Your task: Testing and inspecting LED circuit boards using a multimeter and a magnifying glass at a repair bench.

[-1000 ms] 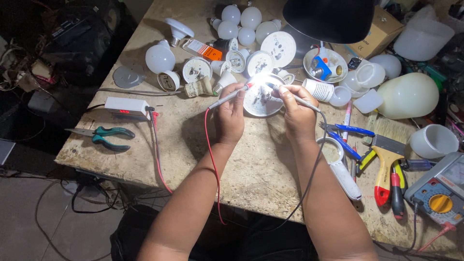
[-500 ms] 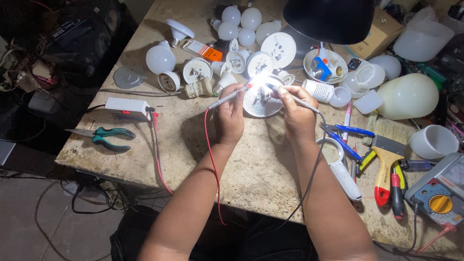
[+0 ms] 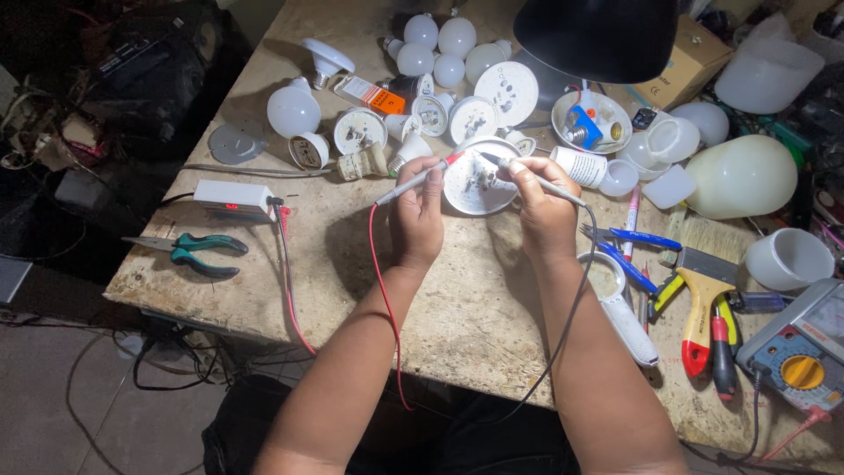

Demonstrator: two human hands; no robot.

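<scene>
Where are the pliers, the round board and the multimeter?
Pliers (image 3: 195,252), head view, green handles.
Round board (image 3: 475,180), head view, white face between the probe tips.
Multimeter (image 3: 802,371), head view, yellow dial.

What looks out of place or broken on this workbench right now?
Nothing is spilled, but bulbs lie in pieces: loose white domes and bare bases scattered behind the round LED board. The green pliers sit close to the table's front edge.

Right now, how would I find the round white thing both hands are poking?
Start at the black lamp shade at the top. Just below-left, on the table, lies a white disc between the left hand and right hand. Only it has two probe tips over it.
</scene>
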